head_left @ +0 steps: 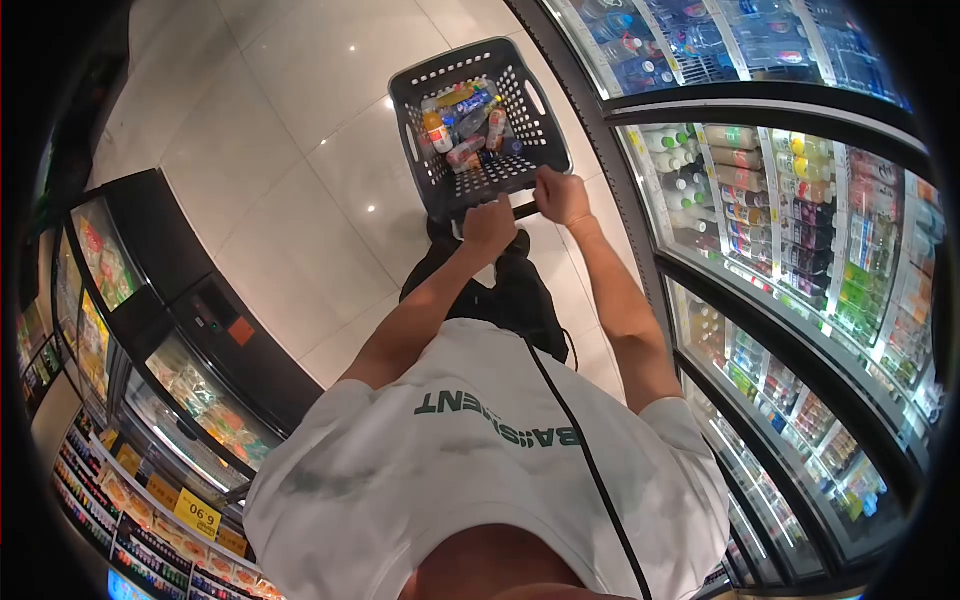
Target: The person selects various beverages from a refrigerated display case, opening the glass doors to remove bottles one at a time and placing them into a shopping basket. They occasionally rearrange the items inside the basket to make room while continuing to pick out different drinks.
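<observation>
Dark gray basket [440,185] sits just past both hands, its long way pointing away from them. Left hand [490,228] and right hand [562,196] grip the basket's black handle [525,211], near each other. Bottles [437,130] lie inside the basket.

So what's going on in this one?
A person's left hand and right hand both grip the black handle of a dark shopping basket in front of the body. Several packaged items lie in it, including a bottle with orange contents. Glass-fronted coolers stocked with drinks stand to the right.
</observation>
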